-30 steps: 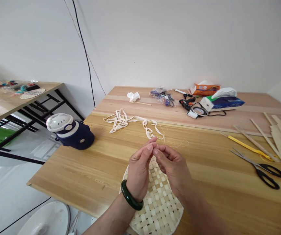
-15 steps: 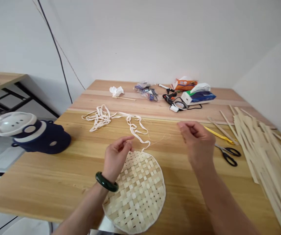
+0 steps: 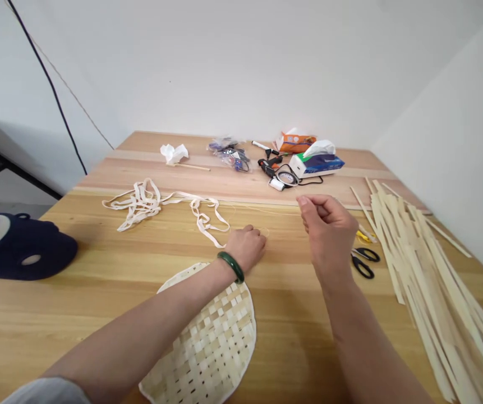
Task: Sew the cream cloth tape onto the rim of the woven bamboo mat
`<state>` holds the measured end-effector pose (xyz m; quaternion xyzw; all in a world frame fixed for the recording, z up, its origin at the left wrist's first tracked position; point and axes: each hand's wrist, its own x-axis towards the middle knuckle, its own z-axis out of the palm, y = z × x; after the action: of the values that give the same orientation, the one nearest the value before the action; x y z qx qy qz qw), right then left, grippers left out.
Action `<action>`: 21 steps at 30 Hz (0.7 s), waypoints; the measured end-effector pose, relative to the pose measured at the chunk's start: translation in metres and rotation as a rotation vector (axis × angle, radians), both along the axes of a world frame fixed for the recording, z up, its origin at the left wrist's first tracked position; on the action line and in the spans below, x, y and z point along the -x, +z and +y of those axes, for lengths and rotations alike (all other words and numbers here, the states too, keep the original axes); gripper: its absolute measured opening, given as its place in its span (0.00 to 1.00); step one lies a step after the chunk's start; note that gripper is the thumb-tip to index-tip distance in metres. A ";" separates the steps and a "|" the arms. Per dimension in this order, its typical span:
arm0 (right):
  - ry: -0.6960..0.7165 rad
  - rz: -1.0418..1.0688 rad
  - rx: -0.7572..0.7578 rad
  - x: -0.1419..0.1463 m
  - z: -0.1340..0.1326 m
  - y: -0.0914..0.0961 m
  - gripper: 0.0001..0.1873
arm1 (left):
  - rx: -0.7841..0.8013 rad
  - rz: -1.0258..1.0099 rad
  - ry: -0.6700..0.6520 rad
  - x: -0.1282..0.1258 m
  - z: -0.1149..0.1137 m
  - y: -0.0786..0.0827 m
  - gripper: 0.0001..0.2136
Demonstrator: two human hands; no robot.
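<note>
Round woven mat (image 3: 207, 342) on wooden table (image 3: 291, 331), left hand (image 3: 245, 246) curled just beyond mat, hold unclear, right hand (image 3: 327, 224) raised, fingertips pinched, hold on fine thread (image 3: 262, 209) unclear, tangled pale strips (image 3: 148, 205) farther left, stacked wooden strips (image 3: 430, 280) right.

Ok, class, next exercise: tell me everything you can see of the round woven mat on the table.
The round woven mat is a flat disc of pale, flat strips that look like bamboo, crossing over and under in a checked pattern with small dark gaps between them. A smooth pale band edges its rim. It lies flat on the wooden table, its near edge reaching the bottom of the view. The person's left forearm crosses its upper left part, hiding some of it; whether they touch cannot be told.
</note>
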<state>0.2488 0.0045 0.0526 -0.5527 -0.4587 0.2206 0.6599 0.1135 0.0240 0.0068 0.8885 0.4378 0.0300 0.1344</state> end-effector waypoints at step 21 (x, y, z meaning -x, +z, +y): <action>0.281 0.246 0.028 0.020 0.031 0.016 0.12 | 0.003 0.177 -0.149 -0.037 0.005 0.010 0.10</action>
<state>0.2285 0.0357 0.0685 -0.4610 -0.4443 0.3828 0.6660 0.1502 0.0289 0.0164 0.9176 0.3805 -0.0595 0.0986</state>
